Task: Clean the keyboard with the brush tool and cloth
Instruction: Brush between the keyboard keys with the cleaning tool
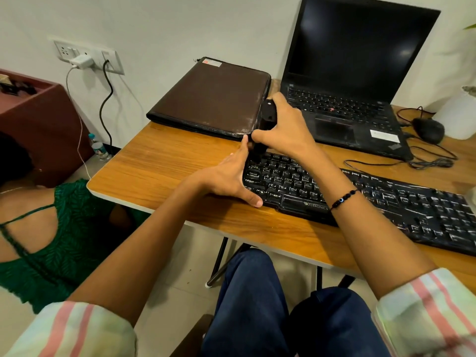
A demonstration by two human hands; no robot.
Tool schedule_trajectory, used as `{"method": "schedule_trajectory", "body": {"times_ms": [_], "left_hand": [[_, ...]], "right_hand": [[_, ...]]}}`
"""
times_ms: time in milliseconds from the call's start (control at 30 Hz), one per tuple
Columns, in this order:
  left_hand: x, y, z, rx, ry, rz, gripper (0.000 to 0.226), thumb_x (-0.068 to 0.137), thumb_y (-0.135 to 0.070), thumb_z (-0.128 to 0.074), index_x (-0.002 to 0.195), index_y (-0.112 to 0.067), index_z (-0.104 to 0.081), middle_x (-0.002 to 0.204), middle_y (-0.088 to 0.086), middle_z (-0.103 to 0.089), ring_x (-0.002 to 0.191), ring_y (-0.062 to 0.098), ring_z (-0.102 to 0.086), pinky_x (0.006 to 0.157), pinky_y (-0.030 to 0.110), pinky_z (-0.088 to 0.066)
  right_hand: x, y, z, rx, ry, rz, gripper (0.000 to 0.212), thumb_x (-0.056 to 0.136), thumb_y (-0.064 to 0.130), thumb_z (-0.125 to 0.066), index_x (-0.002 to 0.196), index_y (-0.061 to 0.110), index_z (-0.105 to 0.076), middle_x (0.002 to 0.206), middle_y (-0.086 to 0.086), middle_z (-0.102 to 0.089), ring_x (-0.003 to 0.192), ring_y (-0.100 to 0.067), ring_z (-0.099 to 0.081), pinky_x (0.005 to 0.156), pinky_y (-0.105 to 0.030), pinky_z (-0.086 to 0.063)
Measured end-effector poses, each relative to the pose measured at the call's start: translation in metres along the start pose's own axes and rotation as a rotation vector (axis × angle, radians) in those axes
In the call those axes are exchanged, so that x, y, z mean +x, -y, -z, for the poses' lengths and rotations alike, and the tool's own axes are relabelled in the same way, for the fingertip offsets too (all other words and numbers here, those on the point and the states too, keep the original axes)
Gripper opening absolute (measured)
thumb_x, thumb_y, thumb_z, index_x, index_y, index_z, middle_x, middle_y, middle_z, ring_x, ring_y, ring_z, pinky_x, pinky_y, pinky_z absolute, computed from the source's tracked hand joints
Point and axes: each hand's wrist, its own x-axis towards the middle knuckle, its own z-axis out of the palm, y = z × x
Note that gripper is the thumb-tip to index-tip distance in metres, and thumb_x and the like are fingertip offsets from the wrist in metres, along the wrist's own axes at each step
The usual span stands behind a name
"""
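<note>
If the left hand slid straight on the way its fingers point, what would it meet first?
The left hand, bracing the black keyboard's left end, points away toward the wall. Its fingertips already touch the black brush tool held by the right hand; just beyond lies the brown leather folder. Depth is uncertain.

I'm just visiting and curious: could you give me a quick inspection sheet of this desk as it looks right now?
Surface: wooden table, bare at its left part.
Job's things: black keyboard lies along the front edge; black brush tool stands upright over its top-left corner. Cloth: nothing seen.
Clutter: brown folder, open laptop with dark screen, black mouse.
Hands: right hand grips the brush tool; left hand rests open against the keyboard's left end.
Cables: thin black cables loop between laptop and keyboard; a charger and black lead hang from the wall socket.
Surroundings: another person in green sits at left; water bottle on floor.
</note>
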Motion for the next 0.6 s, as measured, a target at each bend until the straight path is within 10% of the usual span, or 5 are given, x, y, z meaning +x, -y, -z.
{"method": "schedule_trajectory", "body": {"times_ms": [600], "left_hand": [[0.003, 0.004, 0.002, -0.035, 0.038, -0.016, 0.165, 0.031, -0.077, -0.079, 0.141, -0.028, 0.033, 0.160, -0.001, -0.001, 0.146, 0.026, -0.008, 0.117, 0.049, -0.019]], "right_hand": [[-0.009, -0.002, -0.012, -0.025, -0.128, -0.001, 0.054, 0.070, 0.023, -0.071, 0.113, 0.011, -0.041, 0.074, 0.010, -0.053, 0.074, -0.019, -0.059, 0.072, -0.039, -0.051]]}}
